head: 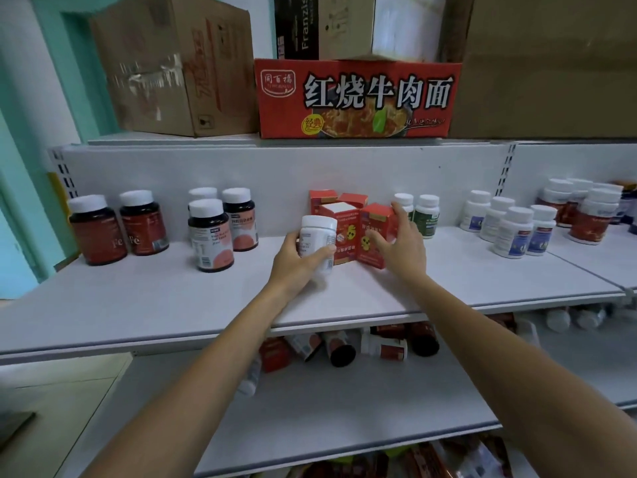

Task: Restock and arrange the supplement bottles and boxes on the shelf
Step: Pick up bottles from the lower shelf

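Note:
My left hand [298, 258] grips a white supplement bottle [317, 241] with a white cap, held upright just above the white shelf [206, 298]. Right beside it stands a cluster of red supplement boxes [348, 232]. My right hand [401, 241] rests against the right side of the front red box [375, 236], fingers spread over it. Two dark bottles [117, 225] with red labels stand at the shelf's left. A group of dark bottles with pink labels [222, 227] stands between them and the boxes.
Two green-labelled white bottles [425, 215] stand just behind my right hand. Several white bottles [510, 227] fill the right end. Bottles lie tipped over on the lower shelf [362, 345]. Cardboard cartons and a red noodle carton [358, 98] sit on top.

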`<state>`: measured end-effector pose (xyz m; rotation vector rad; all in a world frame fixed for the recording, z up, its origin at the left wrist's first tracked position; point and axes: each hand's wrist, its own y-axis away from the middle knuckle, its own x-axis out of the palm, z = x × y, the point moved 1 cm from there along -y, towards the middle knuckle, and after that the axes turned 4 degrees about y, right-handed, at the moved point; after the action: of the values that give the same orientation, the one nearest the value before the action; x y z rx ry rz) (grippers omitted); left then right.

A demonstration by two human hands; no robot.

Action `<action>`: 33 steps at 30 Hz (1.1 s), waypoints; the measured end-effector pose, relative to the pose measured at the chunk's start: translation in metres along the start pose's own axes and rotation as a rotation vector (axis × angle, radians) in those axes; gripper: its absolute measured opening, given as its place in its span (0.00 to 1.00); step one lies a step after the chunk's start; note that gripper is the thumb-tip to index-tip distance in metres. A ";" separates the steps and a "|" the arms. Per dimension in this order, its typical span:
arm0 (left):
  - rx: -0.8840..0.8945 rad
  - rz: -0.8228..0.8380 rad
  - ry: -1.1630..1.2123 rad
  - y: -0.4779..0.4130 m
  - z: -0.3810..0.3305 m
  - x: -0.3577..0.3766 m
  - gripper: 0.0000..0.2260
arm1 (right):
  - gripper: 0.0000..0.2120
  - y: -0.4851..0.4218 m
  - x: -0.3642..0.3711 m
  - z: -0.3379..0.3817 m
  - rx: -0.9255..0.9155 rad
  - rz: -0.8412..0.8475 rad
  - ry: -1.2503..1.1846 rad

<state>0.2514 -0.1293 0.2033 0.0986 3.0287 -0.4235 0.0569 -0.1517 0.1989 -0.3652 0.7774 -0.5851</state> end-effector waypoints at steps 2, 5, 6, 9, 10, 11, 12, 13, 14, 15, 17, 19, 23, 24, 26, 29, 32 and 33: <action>0.029 -0.029 -0.036 -0.003 0.000 -0.001 0.18 | 0.35 -0.006 0.010 0.005 -0.026 0.004 -0.007; 0.092 -0.054 -0.106 -0.003 -0.003 0.001 0.18 | 0.37 -0.007 0.017 0.010 -0.040 0.045 -0.042; 0.115 -0.054 -0.121 -0.001 -0.003 0.002 0.18 | 0.38 -0.006 0.017 0.007 -0.027 0.051 -0.082; 0.208 -0.055 -0.126 0.003 -0.009 0.011 0.21 | 0.33 0.004 0.009 0.000 0.012 -0.041 -0.136; 0.231 -0.050 -0.119 0.004 -0.013 0.016 0.23 | 0.29 0.006 0.002 0.002 0.007 -0.076 -0.131; 0.235 -0.044 -0.102 0.004 -0.018 0.024 0.24 | 0.25 0.009 -0.007 0.006 -0.005 -0.098 -0.132; 0.220 -0.034 -0.080 0.004 -0.024 0.033 0.25 | 0.22 0.011 -0.018 0.009 -0.024 -0.105 -0.152; 0.194 -0.020 -0.055 0.004 -0.028 0.045 0.27 | 0.19 0.014 -0.030 0.010 -0.037 -0.092 -0.172; 0.162 0.014 -0.031 0.005 -0.032 0.059 0.29 | 0.16 0.017 -0.042 0.008 -0.051 -0.070 -0.186; 0.133 0.067 0.002 0.006 -0.034 0.075 0.30 | 0.15 0.022 -0.056 0.004 -0.049 -0.049 -0.184; 0.081 0.203 0.048 0.014 -0.037 0.111 0.28 | 0.12 0.032 -0.084 -0.018 0.002 -0.030 -0.181; 0.066 0.294 0.032 0.028 -0.039 0.153 0.24 | 0.09 0.043 -0.118 -0.047 0.063 -0.039 -0.193; 0.120 0.315 -0.014 0.066 -0.043 0.240 0.25 | 0.07 0.065 -0.194 -0.107 0.207 -0.073 -0.270; 0.126 0.328 -0.021 0.078 -0.044 0.262 0.26 | 0.08 0.073 -0.215 -0.122 0.235 -0.083 -0.275; 0.143 0.353 -0.062 0.104 -0.046 0.308 0.28 | 0.09 0.092 -0.255 -0.153 0.312 -0.085 -0.320; 0.221 0.407 -0.092 0.148 -0.050 0.374 0.29 | 0.08 0.119 -0.314 -0.194 0.423 -0.088 -0.401; 0.279 0.476 -0.084 0.192 -0.055 0.431 0.30 | 0.07 0.145 -0.364 -0.225 0.491 -0.093 -0.454; 0.291 0.516 -0.078 0.204 -0.056 0.448 0.31 | 0.07 0.153 -0.379 -0.234 0.508 -0.111 -0.464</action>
<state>-0.1830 0.1056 0.1610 0.8324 2.6941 -0.7796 -0.2773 0.1786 0.1730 -0.0653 0.1488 -0.7434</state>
